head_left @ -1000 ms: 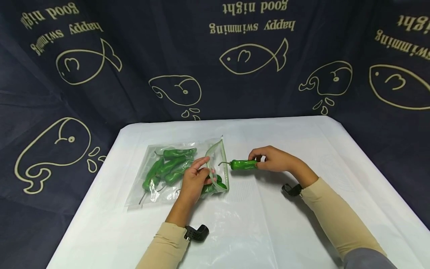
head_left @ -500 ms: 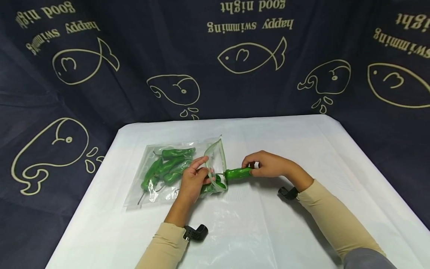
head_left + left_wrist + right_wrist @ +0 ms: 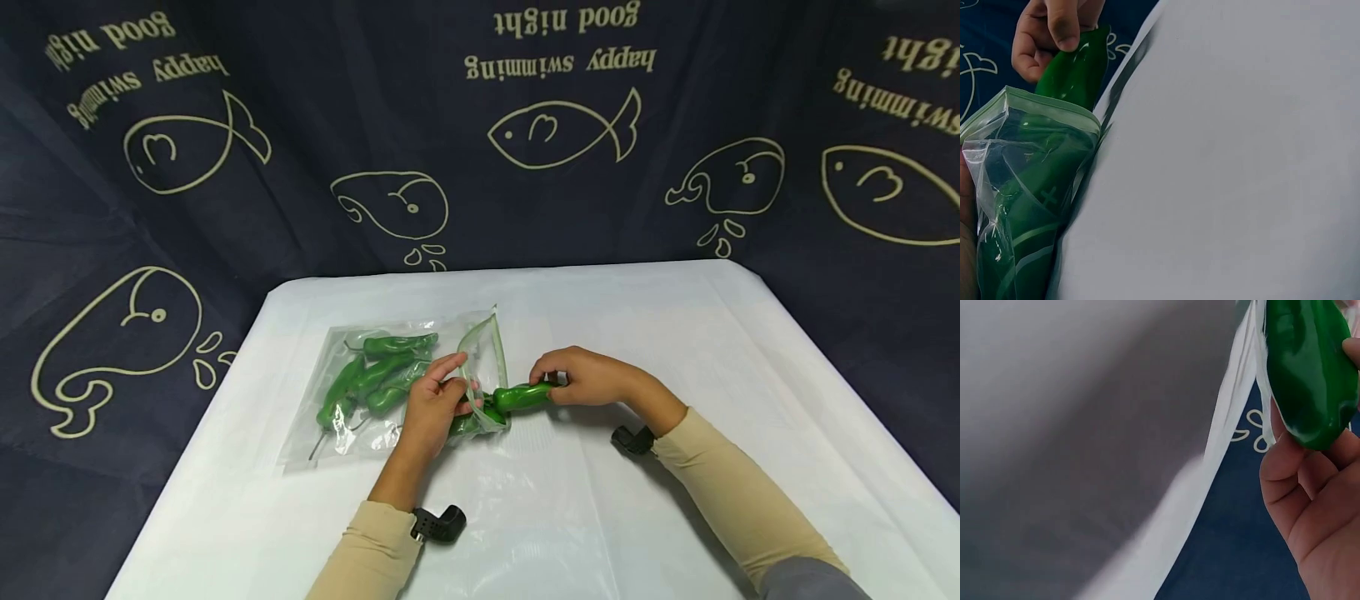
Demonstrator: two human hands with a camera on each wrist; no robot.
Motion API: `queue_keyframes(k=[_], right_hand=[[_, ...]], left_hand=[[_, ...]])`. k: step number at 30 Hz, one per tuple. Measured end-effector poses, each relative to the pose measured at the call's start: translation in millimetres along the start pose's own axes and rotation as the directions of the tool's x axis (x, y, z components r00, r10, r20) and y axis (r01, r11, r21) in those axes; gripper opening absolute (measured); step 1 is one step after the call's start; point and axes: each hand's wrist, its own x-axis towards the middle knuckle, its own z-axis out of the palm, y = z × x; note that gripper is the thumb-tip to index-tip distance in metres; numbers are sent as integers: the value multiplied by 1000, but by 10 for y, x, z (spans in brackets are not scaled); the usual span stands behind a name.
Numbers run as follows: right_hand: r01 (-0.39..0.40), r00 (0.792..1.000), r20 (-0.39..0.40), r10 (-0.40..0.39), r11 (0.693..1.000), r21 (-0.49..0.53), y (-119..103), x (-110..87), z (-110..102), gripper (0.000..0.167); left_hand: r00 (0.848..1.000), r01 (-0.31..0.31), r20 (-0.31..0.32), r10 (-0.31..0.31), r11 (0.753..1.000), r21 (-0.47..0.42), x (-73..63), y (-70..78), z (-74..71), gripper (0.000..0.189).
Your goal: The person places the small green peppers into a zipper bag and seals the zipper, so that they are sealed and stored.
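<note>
A clear zip bag [image 3: 303,446] with a green seal lies on its side, its mouth [image 3: 495,333] spread toward the right. Several green peppers [image 3: 386,367] lie inside it. My left hand [image 3: 433,408] holds the near lip of that mouth between thumb and fingers. With my right hand [image 3: 588,379] I pinch one more green pepper [image 3: 522,397] by its blunt end. Its stem end is at the mouth, and the stem itself is hidden there. The left wrist view shows this pepper [image 3: 1075,72] entering past the seal; in the right wrist view the pepper [image 3: 1310,369] fills the upper right.
A white cloth [image 3: 675,317] covers the table, with a sheet of clear plastic [image 3: 540,517] near its front. Behind hangs a dark blue curtain [image 3: 585,208] printed with fish and whales. Each wrist wears a black camera [image 3: 442,525].
My right hand has moved left and toward me with the pepper, from beside the bag to its mouth, where the stem has gone in. The left hand stays on the bag.
</note>
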Motion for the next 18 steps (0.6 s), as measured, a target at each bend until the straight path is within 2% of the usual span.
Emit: queue_keyframes(k=[7, 12, 18], right_hand=[[25, 1000, 2, -25, 999, -20, -40, 21, 17, 24], [10, 1000, 11, -10, 1000, -23, -32, 29, 40, 24], [35, 999, 14, -35, 999, -40, -31, 72, 77, 24]], left_hand=[[1000, -14, -10, 14, 1000, 1, 2, 4, 6, 45], [1000, -4, -6, 4, 1000, -1, 8, 4, 15, 45], [1000, 4, -16, -4, 1000, -8, 2, -4, 14, 45]])
